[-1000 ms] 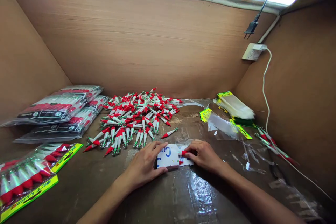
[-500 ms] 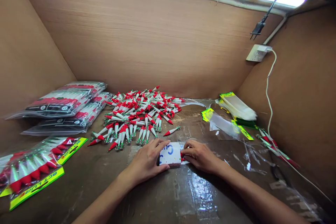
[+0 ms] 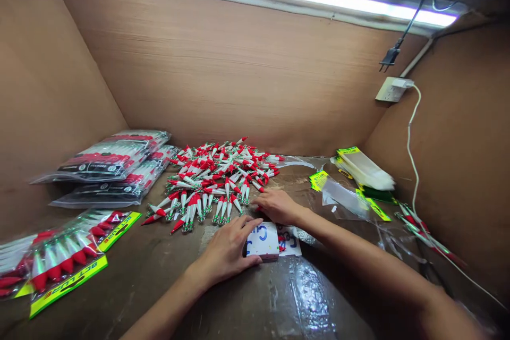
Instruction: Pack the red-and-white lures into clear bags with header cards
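Observation:
My left hand (image 3: 227, 249) is closed around the left side of a small white box (image 3: 263, 241) with blue writing, thumb at its front edge and fingers over the top. From the box's right side the red tip of a squid jig (image 3: 282, 243) shows, lying on a white flap (image 3: 294, 244) with blue letters. Beyond the box, my right hand (image 3: 277, 206) has its fingers curled down over a single squid jig, of which only a bit of red shows. Just past those fingertips spreads a large pile of red-and-white squid jigs (image 3: 223, 175) with green hooks.
Packed bags of jigs (image 3: 107, 159) are stacked at the back left, with yellow-edged packs (image 3: 59, 260) in front. On the right lie clear sleeves (image 3: 366, 170), loose plastic scraps and several jigs (image 3: 424, 234). A white cable (image 3: 410, 138) hangs along the right wall.
My right hand has left the box's right side and moved up and left to the lone jig near the pile. The left hand stays on the box. The view has tilted slightly upward.

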`<state>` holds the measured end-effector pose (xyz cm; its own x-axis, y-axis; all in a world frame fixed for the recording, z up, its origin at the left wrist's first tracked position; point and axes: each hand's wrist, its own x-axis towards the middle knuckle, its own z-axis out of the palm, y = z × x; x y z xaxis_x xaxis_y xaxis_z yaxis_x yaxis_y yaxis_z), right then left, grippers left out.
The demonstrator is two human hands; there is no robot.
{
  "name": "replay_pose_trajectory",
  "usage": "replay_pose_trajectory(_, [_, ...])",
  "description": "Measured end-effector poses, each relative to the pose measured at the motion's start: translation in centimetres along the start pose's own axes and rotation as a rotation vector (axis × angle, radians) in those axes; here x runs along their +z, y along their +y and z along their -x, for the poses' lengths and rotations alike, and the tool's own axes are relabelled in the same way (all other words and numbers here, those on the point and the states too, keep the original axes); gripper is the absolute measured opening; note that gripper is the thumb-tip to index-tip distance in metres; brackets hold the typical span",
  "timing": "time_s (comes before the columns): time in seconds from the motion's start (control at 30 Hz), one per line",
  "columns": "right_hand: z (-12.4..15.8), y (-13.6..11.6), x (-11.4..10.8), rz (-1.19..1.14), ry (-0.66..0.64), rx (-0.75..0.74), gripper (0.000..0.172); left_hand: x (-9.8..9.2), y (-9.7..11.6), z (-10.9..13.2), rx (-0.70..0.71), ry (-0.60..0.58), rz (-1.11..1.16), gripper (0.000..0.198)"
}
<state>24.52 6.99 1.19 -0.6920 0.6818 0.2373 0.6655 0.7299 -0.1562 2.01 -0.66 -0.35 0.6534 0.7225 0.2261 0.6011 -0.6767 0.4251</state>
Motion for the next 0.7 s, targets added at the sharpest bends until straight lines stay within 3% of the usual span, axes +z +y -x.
replay_pose_trajectory(0.1, [1.9, 0.4, -1.8, -0.168, 0.212, 0.058, 0.038, 0.1, -0.1, 0.1, 0.015, 0.011, 0.021, 0.082])
replay_pose_trajectory(0.27, [7.0, 1.3, -4.8, -0.756, 0.616, 0.398, 0.019, 0.1, -0.2, 0.1, 0.014, -0.002, 0.029, 0.082])
replay_pose_trajectory(0.33, [8.9, 1.2, -4.8, -0.868, 0.676, 0.489, 0.017, 0.1, -0.2, 0.1, -0.003, -0.018, 0.024, 0.082])
replay_pose_trajectory(0.47, [11.5, 0.4, -3.6, -0.865, 0.763, 0.527, 0.013, 0.1, -0.3, -0.1, -0.017, -0.034, 0.021, 0.080])
replay_pose_trajectory(0.7, [12.3, 0.1, -1.9, -0.909, 0.765, 0.679, 0.021, 0.3, -0.6, -0.2, -0.029, -0.049, 0.016, 0.079])
